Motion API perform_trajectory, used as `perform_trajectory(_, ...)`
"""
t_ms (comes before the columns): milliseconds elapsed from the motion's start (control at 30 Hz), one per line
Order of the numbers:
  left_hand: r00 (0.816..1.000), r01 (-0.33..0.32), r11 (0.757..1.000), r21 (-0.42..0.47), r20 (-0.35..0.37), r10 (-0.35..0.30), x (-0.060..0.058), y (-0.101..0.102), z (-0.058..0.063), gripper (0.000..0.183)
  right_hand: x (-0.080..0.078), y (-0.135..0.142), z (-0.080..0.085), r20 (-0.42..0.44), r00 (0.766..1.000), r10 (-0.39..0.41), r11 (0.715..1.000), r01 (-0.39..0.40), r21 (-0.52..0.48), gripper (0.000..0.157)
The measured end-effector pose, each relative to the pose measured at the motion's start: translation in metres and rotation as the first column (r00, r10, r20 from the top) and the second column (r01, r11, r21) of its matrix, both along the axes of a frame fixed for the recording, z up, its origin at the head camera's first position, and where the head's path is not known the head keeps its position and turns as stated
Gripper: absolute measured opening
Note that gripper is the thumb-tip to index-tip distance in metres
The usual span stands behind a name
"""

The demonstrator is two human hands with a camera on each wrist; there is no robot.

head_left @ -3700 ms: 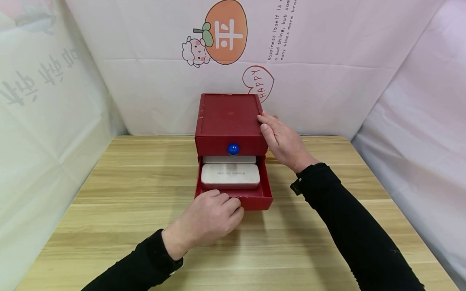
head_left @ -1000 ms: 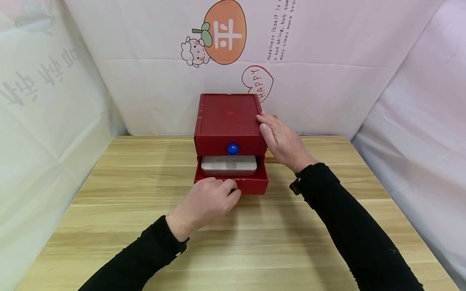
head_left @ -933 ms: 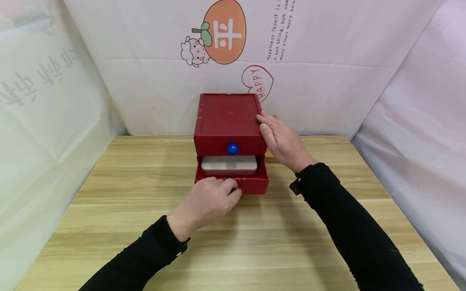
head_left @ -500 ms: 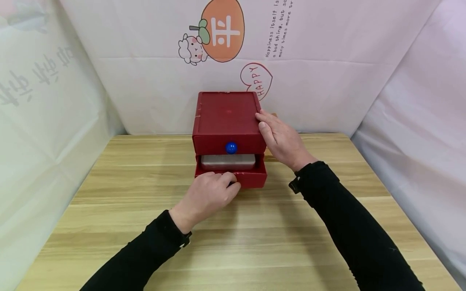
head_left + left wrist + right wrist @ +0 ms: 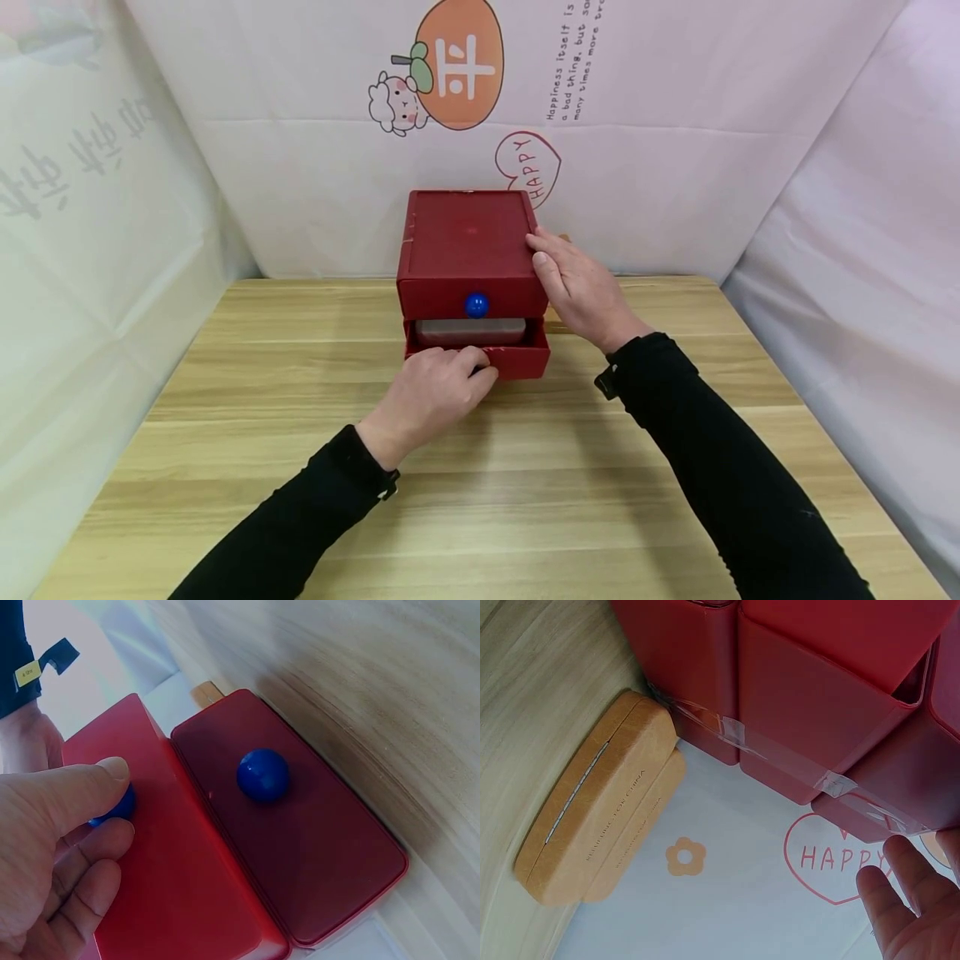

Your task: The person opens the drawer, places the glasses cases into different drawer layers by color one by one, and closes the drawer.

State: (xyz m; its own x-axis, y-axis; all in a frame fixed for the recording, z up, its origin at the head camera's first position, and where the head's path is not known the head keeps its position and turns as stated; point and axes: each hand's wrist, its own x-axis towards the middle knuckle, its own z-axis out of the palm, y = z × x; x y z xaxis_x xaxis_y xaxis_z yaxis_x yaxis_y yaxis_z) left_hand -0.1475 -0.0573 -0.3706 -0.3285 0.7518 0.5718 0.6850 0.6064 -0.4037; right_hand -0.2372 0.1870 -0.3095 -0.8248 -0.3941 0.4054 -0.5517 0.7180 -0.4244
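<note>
I see left hand [image 5: 431,387] pinching blue knob [image 5: 124,805] between thumb and fingers; drawer [image 5: 519,364] just beyond grip, partly out. Looks stiff, fairly light; round knob probably slick, I'd hold there. Right hand [image 5: 583,292], fingers extended, rests against cabinet [image 5: 471,237], right of grip.

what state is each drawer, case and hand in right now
Top drawer: closed
Middle drawer: partly open
Bottom drawer: closed
White case: inside middle drawer, partly hidden
Nearer brown case: closed
Farther brown case: partly hidden, unclear
Left hand: pinches blue knob
Right hand: rests against red cabinet
</note>
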Motion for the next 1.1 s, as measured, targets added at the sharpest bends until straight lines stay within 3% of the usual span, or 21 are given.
perform_trajectory(700, 0.998, -0.038, 0.999, 0.032, 0.052, 0.036, -0.018, 0.001, -0.005, 0.018, 0.000, 0.000, 0.000, -0.002, 1.000, -0.008, 1.000, 0.008, 0.006, 0.061)
perform_trajectory(1100, 0.997, -0.070, 0.995, 0.073, 0.036, 0.067, -0.027, 0.003, -0.009, 0.018, -0.002, 0.000, -0.001, -0.009, 1.000, 0.004, 1.000, -0.004, 0.003, 0.060)
